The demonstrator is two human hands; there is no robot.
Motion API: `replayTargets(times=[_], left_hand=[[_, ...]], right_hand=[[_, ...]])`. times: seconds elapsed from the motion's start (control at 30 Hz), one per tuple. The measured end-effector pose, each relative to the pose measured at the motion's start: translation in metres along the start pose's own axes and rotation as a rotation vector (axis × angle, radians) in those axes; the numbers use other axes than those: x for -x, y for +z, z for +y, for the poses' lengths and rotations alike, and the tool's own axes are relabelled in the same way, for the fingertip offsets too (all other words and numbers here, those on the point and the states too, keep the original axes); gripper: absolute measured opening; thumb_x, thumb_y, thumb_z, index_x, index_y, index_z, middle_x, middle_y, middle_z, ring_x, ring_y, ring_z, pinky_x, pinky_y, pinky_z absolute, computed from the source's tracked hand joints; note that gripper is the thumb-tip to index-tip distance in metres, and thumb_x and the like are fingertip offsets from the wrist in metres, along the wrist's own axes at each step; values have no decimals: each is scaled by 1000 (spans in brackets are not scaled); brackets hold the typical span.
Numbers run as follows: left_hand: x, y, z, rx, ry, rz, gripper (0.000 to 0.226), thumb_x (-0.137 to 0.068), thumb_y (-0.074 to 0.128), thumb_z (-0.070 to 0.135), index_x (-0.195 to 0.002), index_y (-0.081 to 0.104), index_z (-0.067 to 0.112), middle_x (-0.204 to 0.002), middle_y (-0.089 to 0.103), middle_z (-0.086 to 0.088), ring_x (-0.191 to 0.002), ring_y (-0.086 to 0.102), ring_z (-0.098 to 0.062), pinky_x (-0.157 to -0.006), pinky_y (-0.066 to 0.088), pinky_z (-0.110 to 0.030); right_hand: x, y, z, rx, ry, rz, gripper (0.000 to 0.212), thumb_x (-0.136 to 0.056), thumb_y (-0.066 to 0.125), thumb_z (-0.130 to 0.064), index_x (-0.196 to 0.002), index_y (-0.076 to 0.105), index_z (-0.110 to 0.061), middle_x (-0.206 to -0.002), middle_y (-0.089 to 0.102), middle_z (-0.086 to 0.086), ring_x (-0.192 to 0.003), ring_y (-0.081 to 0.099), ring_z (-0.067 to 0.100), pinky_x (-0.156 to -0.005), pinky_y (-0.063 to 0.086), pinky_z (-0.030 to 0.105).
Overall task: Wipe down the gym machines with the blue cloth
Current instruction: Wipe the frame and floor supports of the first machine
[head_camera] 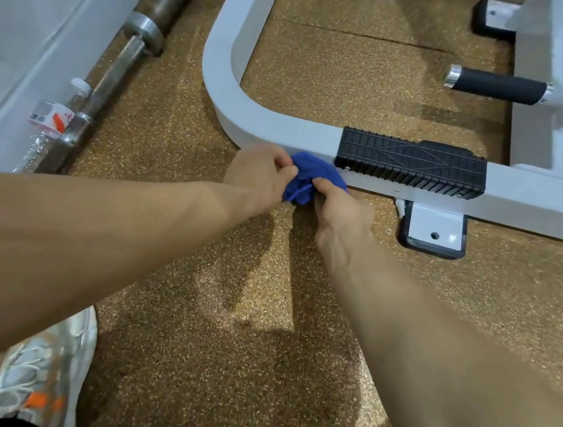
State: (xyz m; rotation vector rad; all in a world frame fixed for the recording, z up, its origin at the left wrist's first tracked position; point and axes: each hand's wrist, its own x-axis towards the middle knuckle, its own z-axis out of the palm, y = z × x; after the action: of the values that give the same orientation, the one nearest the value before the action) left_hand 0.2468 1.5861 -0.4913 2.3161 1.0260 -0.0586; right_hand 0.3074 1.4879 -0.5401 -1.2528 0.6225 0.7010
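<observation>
A bunched blue cloth is held between both hands just in front of the white machine base frame. My left hand pinches its left side with thumb and fingers. My right hand grips its right, lower part with curled fingers. The cloth touches or hangs right at the frame's front face, beside a black ribbed foot pad wrapped over the bar. Most of the cloth is crumpled and partly hidden by the fingers.
A barbell and a plastic bottle lie by the white wall at the left. A black-gripped handle sticks out at the upper right. A bolted foot plate sits under the frame. My shoe stands on the speckled rubber floor.
</observation>
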Motion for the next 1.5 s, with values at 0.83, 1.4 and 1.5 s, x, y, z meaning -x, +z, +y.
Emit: replayTargets(times=[0.83,1.4,1.5], left_hand=[[37,107,69,-85,379,-279,64,-96,56,22,-155,32,20,-134,63,-9,-121,58,-29,-106,45,-40],[43,86,83,-281,404,-208,64,-91,57,27,-153,38,33,-121,70,-3,-100,65,-27,-91,51,-36],[48,108,106,-274,397,-243,68,-92,55,26,-155,32,35,-121,67,-3,-99,63,-27,-89,51,-35]], right_hand=[[-25,-110,-69,38,-234,297,25,-79,79,-3,-80,59,-17,-87,70,8,-84,72,26,-79,63,46],[-28,-112,-85,140,-109,285,16,-77,64,7,-80,63,-8,-79,67,8,-73,66,25,-73,61,40],[-33,-138,-102,146,-148,332,18,-75,65,5,-83,65,-11,-84,69,10,-77,70,28,-76,62,47]])
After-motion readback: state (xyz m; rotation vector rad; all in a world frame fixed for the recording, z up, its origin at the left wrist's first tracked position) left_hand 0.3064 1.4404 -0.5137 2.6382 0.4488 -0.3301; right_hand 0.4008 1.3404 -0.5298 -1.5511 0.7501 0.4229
